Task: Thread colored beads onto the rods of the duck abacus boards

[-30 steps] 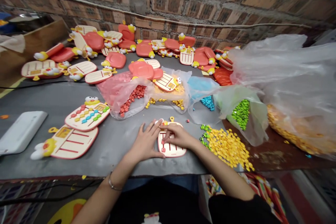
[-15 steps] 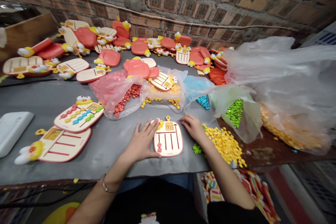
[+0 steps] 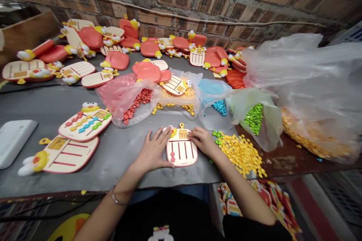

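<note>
A cream toy board [image 3: 182, 153] with red slots, a yellow duck-like head and a yellow loop lies flat in front of me. Two red beads [image 3: 172, 156] sit at the lower end of its leftmost slot. My left hand [image 3: 154, 148] rests along the board's left edge, fingers spread toward the head and thumb by the lower left corner. At the upper right of the board, my right hand [image 3: 202, 139] has its fingertips pinched together over the slot's end. Whatever is between them is too small to make out.
Yellow beads [image 3: 240, 154] and a few green beads [image 3: 217, 135] lie loose at right. Behind stand bags of red beads [image 3: 138, 103], blue beads [image 3: 219, 107] and green beads [image 3: 253, 118]. A beaded board [image 3: 85, 125] overlaps another board [image 3: 68, 154] beside a white box [image 3: 17, 141].
My right hand has moved left from beside the board onto its upper right corner. My left hand stays against the board's left edge.
</note>
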The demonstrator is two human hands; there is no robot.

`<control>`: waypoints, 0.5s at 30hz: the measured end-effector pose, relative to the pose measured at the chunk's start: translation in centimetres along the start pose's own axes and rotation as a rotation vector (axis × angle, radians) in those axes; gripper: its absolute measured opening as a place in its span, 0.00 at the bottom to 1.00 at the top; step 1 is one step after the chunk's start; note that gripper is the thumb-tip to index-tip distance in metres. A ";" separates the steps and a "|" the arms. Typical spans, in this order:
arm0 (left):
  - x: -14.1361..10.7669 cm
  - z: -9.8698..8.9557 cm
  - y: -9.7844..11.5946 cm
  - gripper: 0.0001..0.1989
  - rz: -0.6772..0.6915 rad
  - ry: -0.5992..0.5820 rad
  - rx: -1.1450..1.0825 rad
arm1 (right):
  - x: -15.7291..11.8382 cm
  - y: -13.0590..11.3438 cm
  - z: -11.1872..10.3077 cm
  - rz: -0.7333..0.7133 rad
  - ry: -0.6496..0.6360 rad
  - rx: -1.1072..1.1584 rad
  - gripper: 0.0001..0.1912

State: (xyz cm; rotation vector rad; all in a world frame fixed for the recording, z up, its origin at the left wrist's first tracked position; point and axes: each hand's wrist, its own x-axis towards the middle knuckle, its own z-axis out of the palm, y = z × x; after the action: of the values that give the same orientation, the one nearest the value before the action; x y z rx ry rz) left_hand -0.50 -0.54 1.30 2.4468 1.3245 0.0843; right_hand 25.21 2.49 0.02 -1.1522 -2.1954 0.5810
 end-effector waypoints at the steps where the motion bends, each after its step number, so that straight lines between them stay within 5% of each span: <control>1: 0.0 0.0 0.0 0.58 -0.003 -0.005 -0.001 | -0.4 -0.2 -0.1 0.004 -0.012 0.030 0.10; 9: 0.0 -0.1 -0.3 0.57 0.030 -0.012 -0.026 | 0.1 -1.7 2.5 0.052 0.025 0.130 0.17; 15: 0.0 0.1 -0.5 0.57 0.038 0.006 -0.018 | 2.1 -4.0 5.3 0.071 -0.100 0.276 0.23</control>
State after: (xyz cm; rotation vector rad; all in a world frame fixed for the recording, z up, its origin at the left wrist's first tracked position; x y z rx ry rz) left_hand -0.89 -0.33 1.08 2.4588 1.2749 0.1118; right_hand 18.41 1.57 -0.81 -1.0758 -2.0809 0.9574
